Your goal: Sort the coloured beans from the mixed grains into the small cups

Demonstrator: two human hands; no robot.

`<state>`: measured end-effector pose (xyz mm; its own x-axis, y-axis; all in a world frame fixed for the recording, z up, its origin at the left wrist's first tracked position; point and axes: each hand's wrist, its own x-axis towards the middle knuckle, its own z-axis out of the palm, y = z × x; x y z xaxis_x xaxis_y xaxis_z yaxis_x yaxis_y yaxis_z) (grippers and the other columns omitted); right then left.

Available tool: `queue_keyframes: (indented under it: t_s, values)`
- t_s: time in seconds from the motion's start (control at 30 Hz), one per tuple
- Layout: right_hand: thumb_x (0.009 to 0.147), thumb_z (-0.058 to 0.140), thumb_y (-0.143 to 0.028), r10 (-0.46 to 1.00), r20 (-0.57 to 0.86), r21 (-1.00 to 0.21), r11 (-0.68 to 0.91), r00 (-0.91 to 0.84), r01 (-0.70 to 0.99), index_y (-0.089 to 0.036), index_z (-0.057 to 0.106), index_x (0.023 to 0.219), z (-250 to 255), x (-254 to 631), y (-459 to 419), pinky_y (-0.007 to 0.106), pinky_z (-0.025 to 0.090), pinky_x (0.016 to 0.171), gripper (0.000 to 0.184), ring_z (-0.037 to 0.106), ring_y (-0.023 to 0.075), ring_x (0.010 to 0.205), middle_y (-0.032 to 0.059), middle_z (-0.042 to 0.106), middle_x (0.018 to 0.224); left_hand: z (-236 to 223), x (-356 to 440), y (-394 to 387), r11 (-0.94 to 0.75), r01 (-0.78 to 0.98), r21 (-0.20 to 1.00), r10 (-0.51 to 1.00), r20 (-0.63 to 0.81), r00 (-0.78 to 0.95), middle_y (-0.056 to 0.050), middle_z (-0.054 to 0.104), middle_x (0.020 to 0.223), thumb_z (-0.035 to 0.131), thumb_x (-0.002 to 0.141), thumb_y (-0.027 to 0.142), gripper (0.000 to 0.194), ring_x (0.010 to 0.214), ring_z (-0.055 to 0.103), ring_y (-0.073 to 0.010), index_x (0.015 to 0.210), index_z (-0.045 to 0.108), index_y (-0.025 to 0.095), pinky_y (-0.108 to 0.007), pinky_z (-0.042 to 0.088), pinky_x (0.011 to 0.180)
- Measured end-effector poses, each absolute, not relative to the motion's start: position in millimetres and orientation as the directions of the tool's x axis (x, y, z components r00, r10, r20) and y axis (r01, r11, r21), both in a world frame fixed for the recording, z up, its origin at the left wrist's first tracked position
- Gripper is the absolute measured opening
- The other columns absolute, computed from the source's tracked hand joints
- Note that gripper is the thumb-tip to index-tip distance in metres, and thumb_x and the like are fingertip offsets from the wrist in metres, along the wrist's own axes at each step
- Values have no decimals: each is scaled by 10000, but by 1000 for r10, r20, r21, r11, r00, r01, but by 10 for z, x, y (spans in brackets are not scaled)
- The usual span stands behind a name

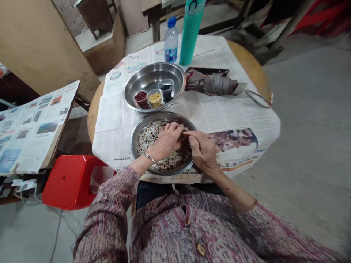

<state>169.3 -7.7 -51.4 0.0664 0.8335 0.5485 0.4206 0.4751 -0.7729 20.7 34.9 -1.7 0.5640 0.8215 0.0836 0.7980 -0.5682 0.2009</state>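
Observation:
A shallow metal basin holds a mix of white grains and dark and yellow beans. Over its right half, my left hand bends its fingers down toward my right hand, their tips hidden. My right hand is at the basin's right rim with curled fingers; whatever it holds is covered. Behind stands a larger metal basin with three clear cups inside: one of red beans, one of yellow beans and one of black beans.
Newspaper covers the round table. At the back stand a blue-capped water bottle and a tall teal bottle. A folded umbrella lies right of the larger basin. To the left are a red stool and a newspaper-covered table.

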Motion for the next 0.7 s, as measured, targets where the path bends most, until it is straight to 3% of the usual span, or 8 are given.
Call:
queue_keyframes:
  t_s: [0.13, 0.27, 0.4, 0.57, 0.7]
  values:
    - [1021, 422, -325, 839, 541, -769, 467, 58, 436, -232, 715, 1084, -502, 1696, -83, 422, 554, 909, 314, 691, 233, 972, 82, 750, 1028, 17, -18, 120, -708, 665, 236, 692, 50, 720, -56, 642, 1098, 578, 991, 284, 148, 1091, 558, -231, 1066, 666, 190, -395, 487, 1015]
    - [1014, 440, -309, 823, 564, -754, 482, 64, 446, -230, 714, 1060, -498, 1685, -79, 412, 554, 891, 290, 691, 226, 957, 74, 748, 1007, 90, -400, -114, -686, 692, 223, 718, 58, 693, -40, 650, 1041, 547, 1000, 203, 133, 1015, 571, -209, 1016, 679, 213, -398, 512, 951]
    - [1005, 449, -297, 819, 571, -743, 486, 57, 461, -232, 707, 1052, -521, 1683, -74, 408, 547, 883, 271, 686, 231, 960, 69, 744, 1004, 115, -701, -249, -621, 747, 237, 784, 185, 593, -56, 639, 1062, 557, 998, 199, 104, 993, 584, -195, 1005, 661, 197, -371, 528, 919]
    - [995, 451, -283, 814, 580, -689, 499, -13, 526, -235, 688, 1060, -543, 1698, -79, 416, 537, 860, 250, 677, 242, 957, 77, 737, 999, -22, -905, -349, -567, 789, 239, 794, 415, 445, -30, 674, 901, 558, 1004, 227, 120, 869, 610, -185, 935, 653, 202, -370, 518, 868]
    - [977, 472, -264, 791, 576, -484, 532, -206, 695, -212, 678, 1069, -415, 1721, -68, 497, 455, 996, 232, 659, 262, 979, 97, 740, 1026, -201, -955, -443, -549, 753, 362, 777, 553, 301, -16, 692, 882, 558, 991, 204, 101, 886, 637, -174, 931, 640, 208, -434, 460, 1049]
